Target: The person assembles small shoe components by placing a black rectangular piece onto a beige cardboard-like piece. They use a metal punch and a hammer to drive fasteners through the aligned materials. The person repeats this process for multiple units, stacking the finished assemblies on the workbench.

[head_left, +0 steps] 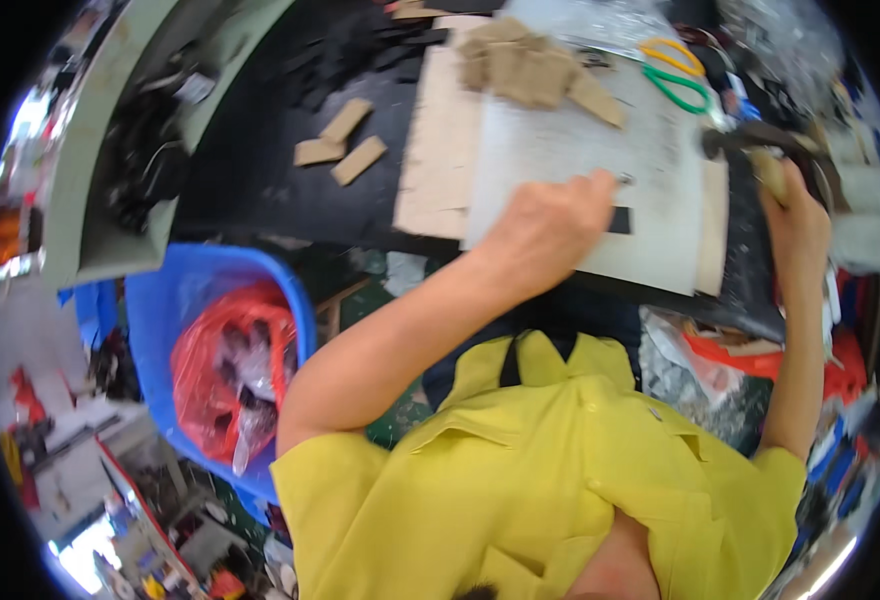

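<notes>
My left hand is closed above the white board, with its fingers pinched together. A small shiny metal end shows beside the fingertips; the rest of what they grip is hidden. Just right of this hand, a small black strip lies on the board. My right hand is wrapped round the pale handle of a hammer, raised at the right side of the table. The hammer's dark head points left, apart from the board.
Tan pieces lie heaped at the board's far edge; several tan strips and black pieces lie further left. Green-handled scissors rest at the far right. A blue bin with a red bag stands left below the black table.
</notes>
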{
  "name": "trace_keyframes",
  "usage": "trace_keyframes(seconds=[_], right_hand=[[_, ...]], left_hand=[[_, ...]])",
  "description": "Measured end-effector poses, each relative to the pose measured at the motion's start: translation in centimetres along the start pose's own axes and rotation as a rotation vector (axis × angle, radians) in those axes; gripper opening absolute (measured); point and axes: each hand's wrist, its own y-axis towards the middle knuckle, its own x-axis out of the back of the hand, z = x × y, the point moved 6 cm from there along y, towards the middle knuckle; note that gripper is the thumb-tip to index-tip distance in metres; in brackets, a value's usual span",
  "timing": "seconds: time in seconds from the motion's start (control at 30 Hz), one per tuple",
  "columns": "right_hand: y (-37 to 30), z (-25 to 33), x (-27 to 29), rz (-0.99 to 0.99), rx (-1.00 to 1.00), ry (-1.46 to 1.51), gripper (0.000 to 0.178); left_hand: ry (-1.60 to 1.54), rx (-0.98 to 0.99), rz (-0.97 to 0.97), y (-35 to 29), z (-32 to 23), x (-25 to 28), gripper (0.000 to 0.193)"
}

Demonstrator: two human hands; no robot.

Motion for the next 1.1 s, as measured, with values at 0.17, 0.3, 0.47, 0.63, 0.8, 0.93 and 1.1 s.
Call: trace_keyframes(seconds=[0.17, 0.3, 0.47, 0.63, 0.8, 0.93, 1.1], right_hand=[[-6.5, -7.8, -5.1, -0.094, -0.26, -0.096, 0.032], [-7.1, -6.0, -7.1, -0.179, -0.083, 0.014, 0.032], [-4.9, 5.8, -5.1, -0.212, 0.163, 0.559, 0.021], [-4.0, 12.0, -5.9, -0.112, 0.443, 0.483, 0.028], [-4.6, 8.8, -8.4, 0.037, -0.004, 0.808, 0.02], [-2.0, 6.2, -7.1, 0.0, 0.051, 0.33, 0.019], [0.2, 6.5, -5.6, -0.089, 0.222, 0.28, 0.017]], left_hand=[[0.031, -0.056, -0.002, -0.2, -1.2, 0.0, 0.013], [0.025, -0.068, -0.023, -0.2, -1.3, 0.8, 0.011], [-0.095, 0.16, -0.049, -0.3, 0.0, 1.0, 0.006], [-0.484, 0.349, -0.149, -0.3, 2.7, 1.9, 0.017], [-0.177, 0.287, -0.162, -1.7, 0.8, 1.0, 0.03], [-0.209, 0.275, -0.158, -2.4, 0.2, 0.3, 0.027], [-0.159, 0.608, -0.358, -4.1, 8.0, 7.1, 0.01]])
